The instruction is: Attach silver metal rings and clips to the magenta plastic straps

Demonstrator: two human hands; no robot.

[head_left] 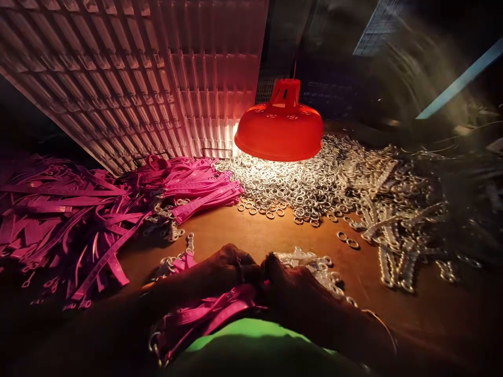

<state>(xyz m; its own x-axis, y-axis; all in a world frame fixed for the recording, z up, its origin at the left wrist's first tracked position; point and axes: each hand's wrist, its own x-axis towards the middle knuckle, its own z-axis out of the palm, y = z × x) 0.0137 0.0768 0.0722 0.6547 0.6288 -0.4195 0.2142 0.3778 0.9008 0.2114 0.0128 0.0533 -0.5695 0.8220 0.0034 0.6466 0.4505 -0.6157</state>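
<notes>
Both hands, left hand [231, 267] and right hand [286, 285], meet low over the brown tabletop [251, 233], fingers seemingly pinched on a pink plastic strap [212, 314]; fitting a ring needs steady alignment

- Both arms are bare from the wrists up to the bottom edge of the view; no sleeves show on either forearm.
- The left hand [231, 264] wears no glove and no ring that can be made out in the dim light.
- The right hand [288, 285] is bare too, with no glove.
- A thin bangle [387, 327] circles the right forearm, a slim pale band catching a little light.
- A bright green garment [251, 337] covers the body between the forearms, plain, without visible markings.
</notes>
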